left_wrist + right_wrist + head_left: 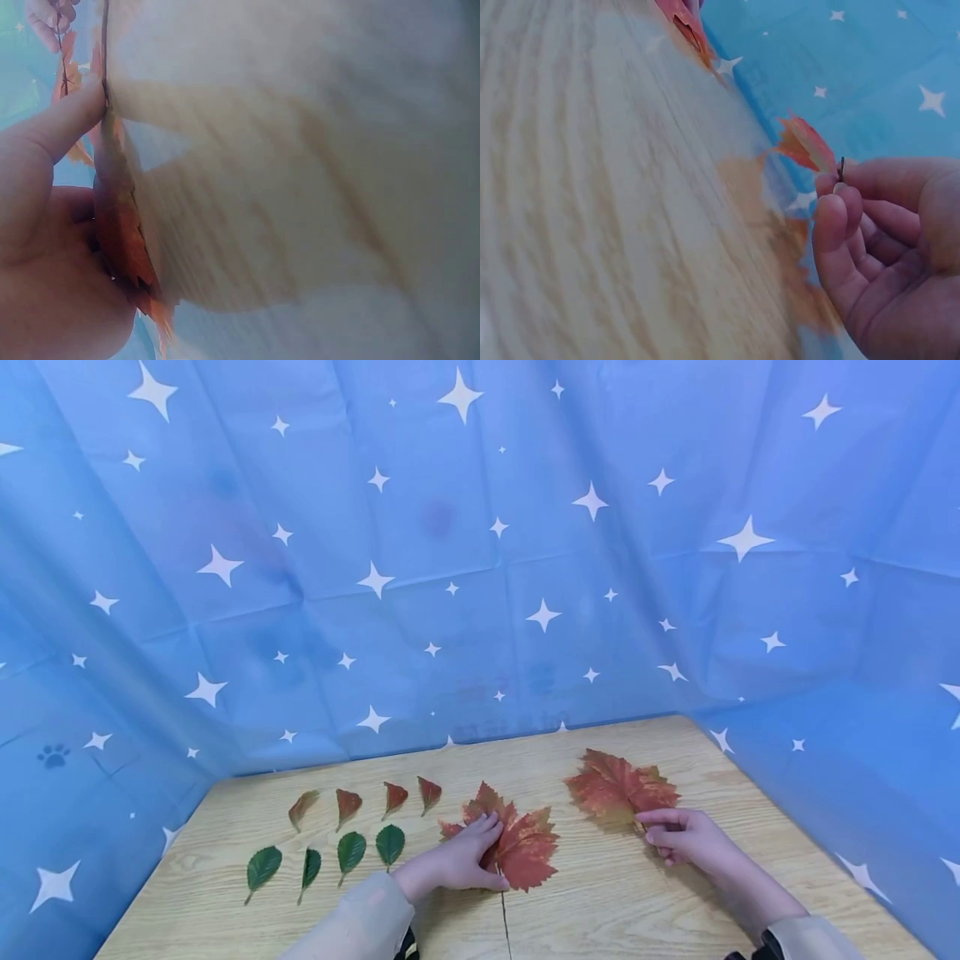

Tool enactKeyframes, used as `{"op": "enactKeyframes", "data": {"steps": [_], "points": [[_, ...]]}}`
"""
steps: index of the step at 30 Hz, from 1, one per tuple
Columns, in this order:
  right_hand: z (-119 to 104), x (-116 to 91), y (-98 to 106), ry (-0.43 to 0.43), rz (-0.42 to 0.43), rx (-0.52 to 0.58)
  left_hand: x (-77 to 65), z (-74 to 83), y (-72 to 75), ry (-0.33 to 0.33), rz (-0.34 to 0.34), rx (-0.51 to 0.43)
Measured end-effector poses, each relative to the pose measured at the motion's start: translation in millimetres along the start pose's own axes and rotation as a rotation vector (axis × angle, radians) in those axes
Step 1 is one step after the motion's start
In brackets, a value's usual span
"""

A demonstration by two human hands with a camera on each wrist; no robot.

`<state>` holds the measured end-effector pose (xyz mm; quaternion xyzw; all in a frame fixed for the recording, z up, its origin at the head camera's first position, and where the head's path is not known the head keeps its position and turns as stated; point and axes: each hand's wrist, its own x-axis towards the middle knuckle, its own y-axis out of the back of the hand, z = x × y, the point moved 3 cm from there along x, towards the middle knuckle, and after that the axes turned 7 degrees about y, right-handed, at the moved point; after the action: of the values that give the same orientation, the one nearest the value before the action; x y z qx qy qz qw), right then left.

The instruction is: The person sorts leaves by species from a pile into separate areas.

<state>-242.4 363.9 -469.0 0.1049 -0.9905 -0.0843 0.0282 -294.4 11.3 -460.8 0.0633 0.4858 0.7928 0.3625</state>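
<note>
My left hand (465, 856) lies on a large red-orange maple leaf (528, 852), fingers and thumb spread across it. Its dark stem points towards me. In the left wrist view the thumb (75, 116) touches the stem's base beside the red leaf (124, 225). Further right, my right hand (686, 839) pinches the stem of a second maple leaf (618, 785) between thumb and fingertips. In the right wrist view that leaf (806, 142) appears edge-on past the fingertips, above its shadow; the other fingers of the right hand (892, 255) are curled.
Several small reddish-brown leaves (348, 806) lie in a row on the wooden table (600, 910), left of centre. Nearer me is a row of several green leaves (351, 850), the rightmost close to my left wrist. A blue star-patterned cloth (480, 610) hangs behind the table and at its sides.
</note>
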Motion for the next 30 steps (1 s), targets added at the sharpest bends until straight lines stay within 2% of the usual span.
{"op": "enactKeyframes", "data": {"steps": [12,23,30], "points": [[-22,-10,-2,0.054,0.0,-0.113,-2.2,0.6,0.6,-0.003,0.015,-0.003],[-41,-26,-6,0.09,-0.019,-0.15,0.9,-0.6,-0.1,-0.005,0.023,0.005],[-44,-36,-9,0.062,-0.033,-0.173,0.9,-2.3,-1.2,-0.007,0.017,0.006]]}}
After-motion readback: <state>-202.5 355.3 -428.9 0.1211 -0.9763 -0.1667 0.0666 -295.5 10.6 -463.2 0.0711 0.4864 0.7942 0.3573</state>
